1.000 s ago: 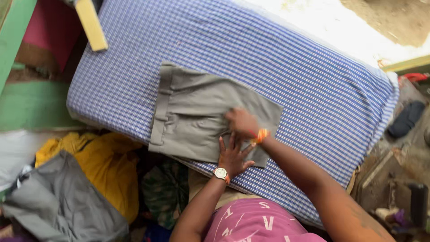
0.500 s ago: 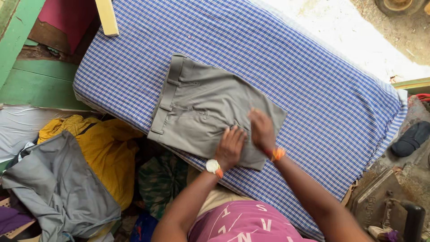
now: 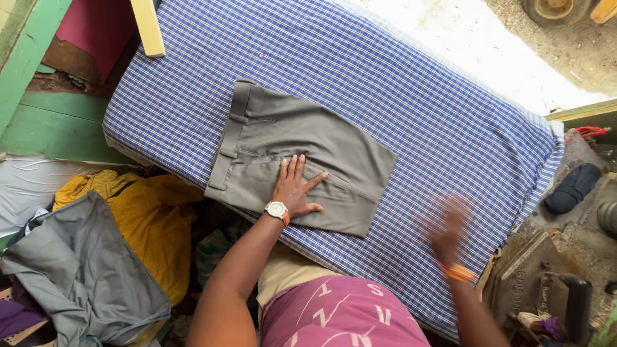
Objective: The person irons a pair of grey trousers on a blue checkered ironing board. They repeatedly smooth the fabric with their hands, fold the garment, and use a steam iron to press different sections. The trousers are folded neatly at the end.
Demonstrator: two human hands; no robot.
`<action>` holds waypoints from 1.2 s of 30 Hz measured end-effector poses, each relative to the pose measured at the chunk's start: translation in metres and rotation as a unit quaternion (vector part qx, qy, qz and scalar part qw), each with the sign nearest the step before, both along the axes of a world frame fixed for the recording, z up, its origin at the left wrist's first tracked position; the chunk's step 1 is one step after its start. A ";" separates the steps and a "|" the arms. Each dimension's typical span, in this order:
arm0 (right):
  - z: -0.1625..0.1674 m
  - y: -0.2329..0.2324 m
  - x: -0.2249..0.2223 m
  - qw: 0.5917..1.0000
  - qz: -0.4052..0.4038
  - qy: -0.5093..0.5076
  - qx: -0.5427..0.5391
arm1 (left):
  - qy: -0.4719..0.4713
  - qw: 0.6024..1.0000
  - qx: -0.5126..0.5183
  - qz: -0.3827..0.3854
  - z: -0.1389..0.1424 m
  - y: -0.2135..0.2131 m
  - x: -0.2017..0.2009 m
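A long padded table [image 3: 450, 128] fills most of the view, covered in a blue-and-white checked cotton cloth that is drawn smooth over its rounded edges. On its near half lies a pair of folded grey-olive trousers [image 3: 321, 148], a flat, roughly rectangular bundle of smooth woven cloth with the waistband and its belt loops at the left end and a crisp fold at the right.

Below the table's left end, a heap of clothing sits in loose folds: a crumpled grey garment [image 3: 83, 276] lies in front of a mustard-yellow one [image 3: 154, 212]. A green painted wooden board [image 3: 58, 125] runs along the far left, and a pale yellow wooden slat [image 3: 148, 26] rests across the table's top corner. A dark, rounded cloth lump [image 3: 572, 187] lies on the rough ground beside the table's right end.

The left hand [image 3: 294, 187] lies flat on the trousers, palm down with the fingers spread wide, pressing the fabric and gripping nothing; a round-faced wristwatch [image 3: 277, 209] with an orange strap circles the wrist. The right hand [image 3: 450, 225] is over the checked cloth, just clear of the trousers' right end, and is blurred, so I cannot tell how far it is open; an orange band [image 3: 457, 272] shows on its wrist.
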State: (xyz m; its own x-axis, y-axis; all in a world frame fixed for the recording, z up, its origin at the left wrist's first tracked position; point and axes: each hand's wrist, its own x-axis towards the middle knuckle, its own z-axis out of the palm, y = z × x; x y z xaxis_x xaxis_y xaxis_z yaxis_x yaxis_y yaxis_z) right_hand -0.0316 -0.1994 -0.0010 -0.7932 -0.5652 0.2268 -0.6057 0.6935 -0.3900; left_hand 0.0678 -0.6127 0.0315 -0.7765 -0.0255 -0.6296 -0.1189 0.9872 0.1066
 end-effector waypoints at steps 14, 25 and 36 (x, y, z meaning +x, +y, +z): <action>0.111 0.214 -0.017 0.938 -0.282 -0.004 0.200 | 0.174 0.981 0.044 -0.079 -0.039 0.029 0.027; 0.102 0.095 -0.007 0.926 -0.181 -0.227 0.242 | 0.221 0.968 0.121 -0.019 -0.080 0.060 0.107; 0.105 -0.260 -0.064 0.911 0.170 -0.267 0.266 | 0.293 0.939 0.179 0.034 -0.052 0.071 0.098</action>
State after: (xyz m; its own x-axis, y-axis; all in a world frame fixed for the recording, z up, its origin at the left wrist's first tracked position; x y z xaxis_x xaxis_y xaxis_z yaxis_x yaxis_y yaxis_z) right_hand -0.0953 -0.4594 0.1044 -0.4692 -0.7154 -0.5177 -0.6432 0.6786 -0.3548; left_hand 0.1657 -0.5418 -0.0205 -0.9963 0.0434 -0.0737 0.0011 0.8681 0.4964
